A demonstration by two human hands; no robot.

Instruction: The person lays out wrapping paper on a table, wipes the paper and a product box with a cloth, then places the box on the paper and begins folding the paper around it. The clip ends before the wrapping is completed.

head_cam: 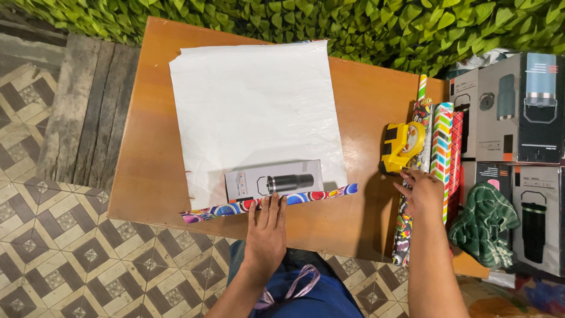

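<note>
On the wooden table, near its front edge: one grey rectangular gift box printed with a dark tumbler, lying on its long side on a large sheet of wrapping paper, white side up, with a strip of the colourful patterned face folded up along the near edge. Left hand: flat, palm down, fingers straight and close together, fingertips on the patterned strip and touching the box's near edge; holding nothing. Right hand: at the table's right end, fingers loosely spread and slightly curled, resting on the rolls of wrapping paper, fingertips just beside the yellow tape dispenser; whether it touches the dispenser cannot be told. Rolls: several, lying side by side, patterns including chevron, red check and cartoon print. Beside the table, right: stacked grey tumbler boxes and a green checked cloth. Behind: a leafy green hedge. Below: a patterned tile floor.
</note>
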